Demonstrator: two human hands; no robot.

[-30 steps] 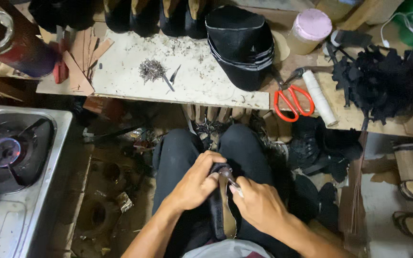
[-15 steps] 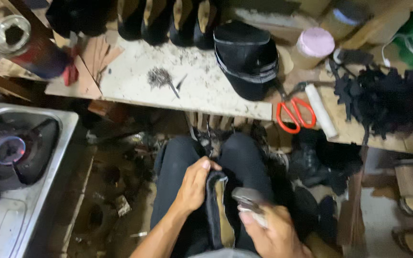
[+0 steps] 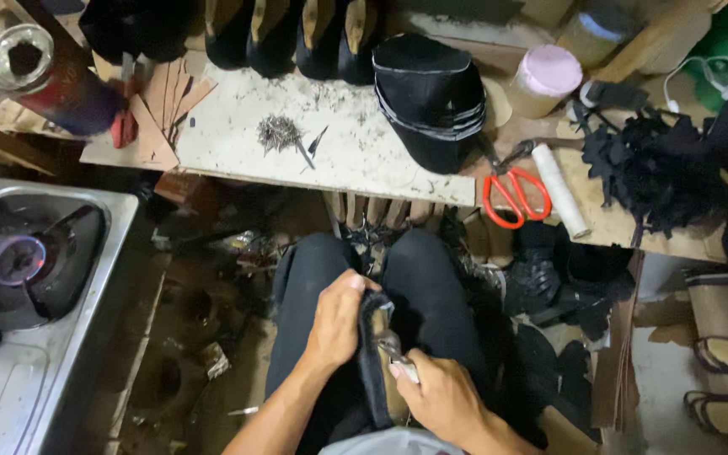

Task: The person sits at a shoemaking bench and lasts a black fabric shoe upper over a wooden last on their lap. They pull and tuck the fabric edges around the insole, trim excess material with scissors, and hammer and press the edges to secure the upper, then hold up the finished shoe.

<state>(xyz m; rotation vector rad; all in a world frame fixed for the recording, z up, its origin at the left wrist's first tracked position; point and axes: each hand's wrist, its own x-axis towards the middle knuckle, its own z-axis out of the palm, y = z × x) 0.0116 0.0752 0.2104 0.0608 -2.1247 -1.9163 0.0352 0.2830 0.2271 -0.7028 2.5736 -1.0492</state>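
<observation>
- Your left hand is closed around the black shoe upper in your lap, at six o'clock in the view; its thumb lies on top
- Your right hand grips a metal tool; its tip meets the upper's edge
- On the workbench at twelve o'clock: a nail pile; red-handled scissors at two o'clock

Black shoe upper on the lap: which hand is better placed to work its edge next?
Probably right: the right hand already grips a metal tool against the shoe upper, while the left hand only steadies it.
</observation>
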